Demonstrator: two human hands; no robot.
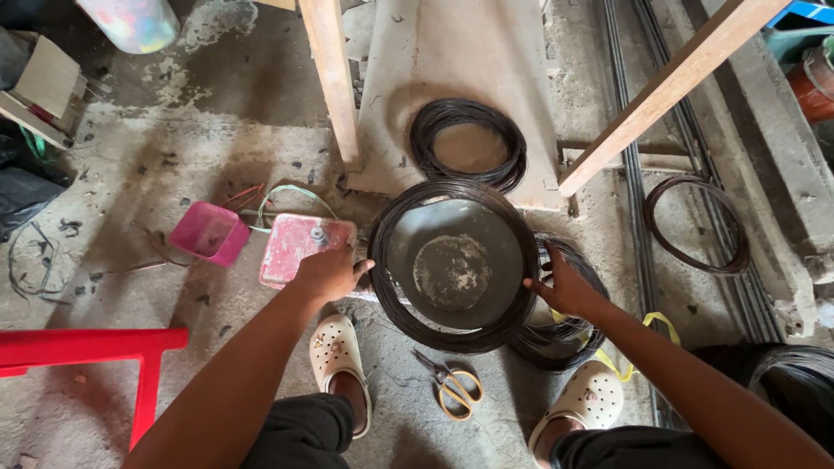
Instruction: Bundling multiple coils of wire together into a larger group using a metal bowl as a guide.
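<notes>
A large coil of dark wire (452, 334) lies around the rim of a round grey metal basin (495, 234) on the floor in front of me. My left hand (330, 274) grips the coil at its left side. My right hand (565, 291) grips it at the right side. A second dark coil (565, 343) lies under the basin's right edge. Scissors with yellow handles (452, 386) lie on the floor between my feet, which are in pale clogs (339, 352).
Another wire coil (469, 143) rests on a concrete slab behind the basin, a rusty one (695, 224) lies at the right. Two wooden legs (334, 82) slant overhead. A pink box (208, 233) and red-white can (295, 247) sit left. A red frame (87, 347) stands at lower left.
</notes>
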